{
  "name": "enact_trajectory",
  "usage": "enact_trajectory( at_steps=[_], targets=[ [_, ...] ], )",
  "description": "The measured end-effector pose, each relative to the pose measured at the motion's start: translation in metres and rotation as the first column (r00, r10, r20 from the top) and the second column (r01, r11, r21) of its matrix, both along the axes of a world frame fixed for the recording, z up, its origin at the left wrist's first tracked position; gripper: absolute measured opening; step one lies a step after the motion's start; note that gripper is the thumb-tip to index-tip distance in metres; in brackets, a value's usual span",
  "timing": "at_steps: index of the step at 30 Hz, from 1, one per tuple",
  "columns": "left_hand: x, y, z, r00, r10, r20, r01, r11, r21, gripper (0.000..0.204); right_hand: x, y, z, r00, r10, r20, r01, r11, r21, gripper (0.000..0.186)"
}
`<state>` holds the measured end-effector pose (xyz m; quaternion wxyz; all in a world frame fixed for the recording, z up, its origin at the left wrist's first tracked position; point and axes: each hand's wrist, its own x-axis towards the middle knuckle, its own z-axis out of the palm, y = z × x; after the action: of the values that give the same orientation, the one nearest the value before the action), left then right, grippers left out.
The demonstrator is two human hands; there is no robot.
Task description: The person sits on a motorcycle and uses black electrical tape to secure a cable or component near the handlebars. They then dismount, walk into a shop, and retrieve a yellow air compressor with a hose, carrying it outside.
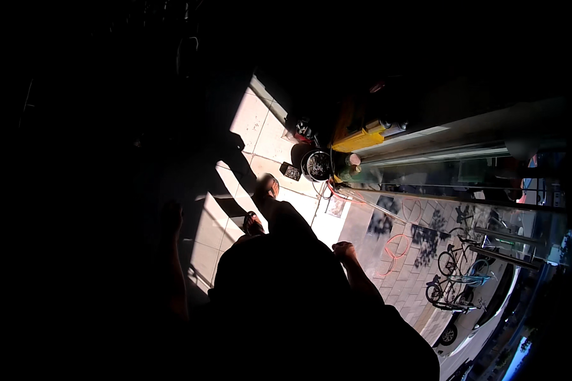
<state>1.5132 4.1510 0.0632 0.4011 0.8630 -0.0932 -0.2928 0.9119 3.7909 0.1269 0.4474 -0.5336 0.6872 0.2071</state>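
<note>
My right hand (345, 250) hangs at my right side, its fingers curled into a fist over the sunlit paving. Nothing shows sticking out of it. On the other side, my left hand (173, 217) hangs low in deep shadow. Its fingers are too dark to make out, and so is anything in them. My two feet, in open footwear (253, 223), stand on the pale floor tiles between the hands. Neither hand is seen touching any object.
Ahead to the right stand a round black bucket (316, 166), a small dark tray (290, 171) and a yellow container (360, 139). A glass door (438, 173) borders the pavement. An orange hose (397, 246) lies coiled outside, with parked bicycles (454, 260) beyond. Dark shadow covers the left.
</note>
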Motion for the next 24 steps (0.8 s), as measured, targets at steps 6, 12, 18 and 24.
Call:
enact_trajectory(
  at_steps=[6, 12, 18, 24],
  targets=[
    [0.039, -0.013, 0.008, 0.972, 0.163, -0.171, -0.150, 0.985, 0.088, 0.040, 0.154, -0.079, -0.011, 0.995, 0.088, 0.040, -0.090, 0.995, 0.053, 0.032],
    [-0.004, -0.113, 0.077, 0.846, 0.389, -0.366, -0.209, 0.872, 0.443, 0.032, 0.217, -0.204, -0.094, 0.658, 0.714, 0.240, -0.592, 0.687, -0.423, 0.029],
    [0.086, -0.121, -0.004, 0.966, -0.229, 0.123, 0.208, 0.965, 0.162, 0.032, 0.370, -0.357, -0.094, 0.803, 0.596, 0.034, -0.437, 0.626, -0.647, 0.034],
    [0.210, -0.296, -0.032, 0.915, 0.138, -0.379, -0.119, 0.990, 0.074, 0.043, 0.424, -0.464, -0.058, 0.894, 0.448, 0.033, -0.282, 0.617, -0.735, 0.032]
  ],
)
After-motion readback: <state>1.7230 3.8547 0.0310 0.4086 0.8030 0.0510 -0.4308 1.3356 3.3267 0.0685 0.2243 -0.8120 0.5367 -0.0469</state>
